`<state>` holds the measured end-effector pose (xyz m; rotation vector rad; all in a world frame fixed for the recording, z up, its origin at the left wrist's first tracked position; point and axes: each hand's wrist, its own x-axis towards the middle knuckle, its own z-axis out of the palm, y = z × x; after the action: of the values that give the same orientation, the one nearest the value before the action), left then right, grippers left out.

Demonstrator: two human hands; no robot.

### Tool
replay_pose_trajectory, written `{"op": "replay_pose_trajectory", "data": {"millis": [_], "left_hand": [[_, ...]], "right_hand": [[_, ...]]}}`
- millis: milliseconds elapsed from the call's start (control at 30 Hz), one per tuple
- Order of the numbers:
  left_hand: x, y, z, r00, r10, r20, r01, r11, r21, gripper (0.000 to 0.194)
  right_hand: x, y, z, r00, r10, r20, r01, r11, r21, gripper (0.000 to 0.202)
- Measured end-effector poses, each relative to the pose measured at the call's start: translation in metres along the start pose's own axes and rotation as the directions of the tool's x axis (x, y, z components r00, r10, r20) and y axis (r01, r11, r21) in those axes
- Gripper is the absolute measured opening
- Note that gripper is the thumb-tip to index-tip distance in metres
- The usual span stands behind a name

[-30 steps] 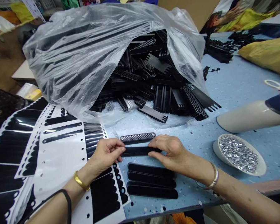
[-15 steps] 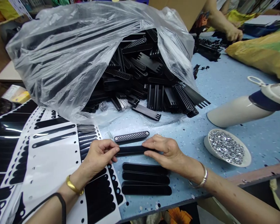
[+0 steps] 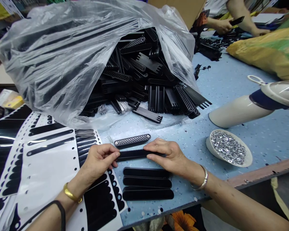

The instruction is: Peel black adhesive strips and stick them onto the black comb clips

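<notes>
Between my hands lies a long black plastic strip (image 3: 132,155) with rounded ends, its length running left to right. My left hand (image 3: 103,157) pinches its left end between thumb and fingers. The right end is gripped by my right hand (image 3: 165,153), fingers along the far edge and thumb on the near one. Just beyond it rests a black piece with a silver lattice face (image 3: 132,140) and a small metal ring at each end. Nearer to me, several smooth black strips (image 3: 148,183) lie side by side on the blue speckled table (image 3: 182,195).
A clear plastic bag (image 3: 62,64) spills black toothed and latticed parts (image 3: 156,96). White sheets of black stickers (image 3: 45,170) spread at left. At right stand a bowl of metal rings (image 3: 228,147), a bottle (image 3: 240,110) and a yellow sack (image 3: 267,54). Another person's hands (image 3: 222,26) work behind.
The view has shifted slightly, so most things sit a little further left. My hands keep the same hold on the strip. The other person's hands have moved, and one now holds a black piece.
</notes>
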<state>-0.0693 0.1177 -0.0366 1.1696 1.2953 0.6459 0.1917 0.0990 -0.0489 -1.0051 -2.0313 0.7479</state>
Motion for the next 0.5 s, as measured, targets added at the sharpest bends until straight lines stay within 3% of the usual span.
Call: {"op": "replay_pose_trajectory", "data": {"millis": [500], "left_hand": [[0.0035,0.0012,0.0005,1.000,-0.019,-0.008,0.019,1.000,-0.020,0.024]], "right_hand": [[-0.0011,0.0048,-0.0023,0.989,0.148,-0.007,-0.148,0.989,0.023,0.020]]}}
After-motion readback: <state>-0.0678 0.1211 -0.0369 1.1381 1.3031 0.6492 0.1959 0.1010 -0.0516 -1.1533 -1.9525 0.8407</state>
